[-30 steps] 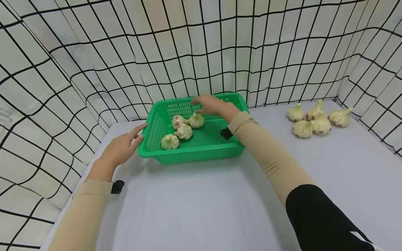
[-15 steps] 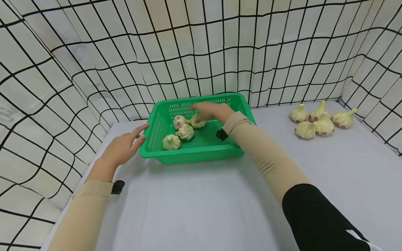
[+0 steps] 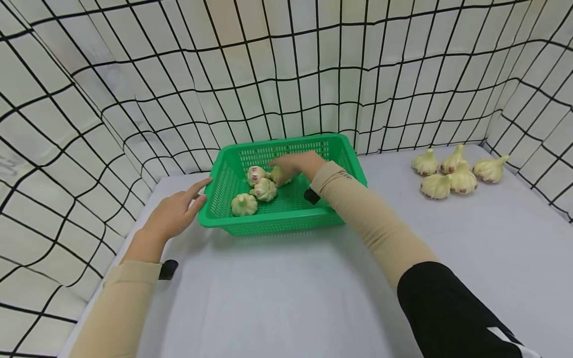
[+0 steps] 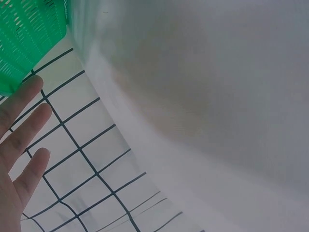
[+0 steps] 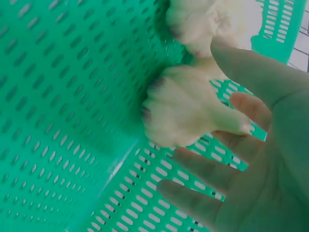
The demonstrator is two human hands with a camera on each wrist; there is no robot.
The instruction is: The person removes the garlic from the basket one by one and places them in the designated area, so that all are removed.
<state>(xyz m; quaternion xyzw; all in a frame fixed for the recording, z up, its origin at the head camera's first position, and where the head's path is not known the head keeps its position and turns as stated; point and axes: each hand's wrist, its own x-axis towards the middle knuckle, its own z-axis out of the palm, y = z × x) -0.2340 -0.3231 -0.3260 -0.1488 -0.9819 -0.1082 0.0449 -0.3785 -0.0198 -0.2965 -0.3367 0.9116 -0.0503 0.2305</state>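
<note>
A green plastic basket [image 3: 268,223] with slotted walls holds several garlic bulbs. My right hand [image 3: 293,166] reaches inside it, over the garlic bulb [image 3: 277,175] at the back right of the group, partly hiding it. In the right wrist view that bulb [image 5: 178,108] lies with its stem pointing into my palm; the thumb is above and the spread fingers [image 5: 203,169] extend beside and under the stem. The other bulbs [image 3: 264,189] sit to its left. My left hand [image 3: 172,213] has its fingers extended, with the fingertips at the basket's left rim.
Several more garlic bulbs [image 3: 461,178] sit grouped on the white tabletop [image 3: 277,298] at the right. Black netting [image 3: 313,84] over white walls stands behind the basket and along both sides.
My right hand has lowered into the basket, covering more of the back right garlic bulb, which tipped over from upright. The left hand stays at the rim.
</note>
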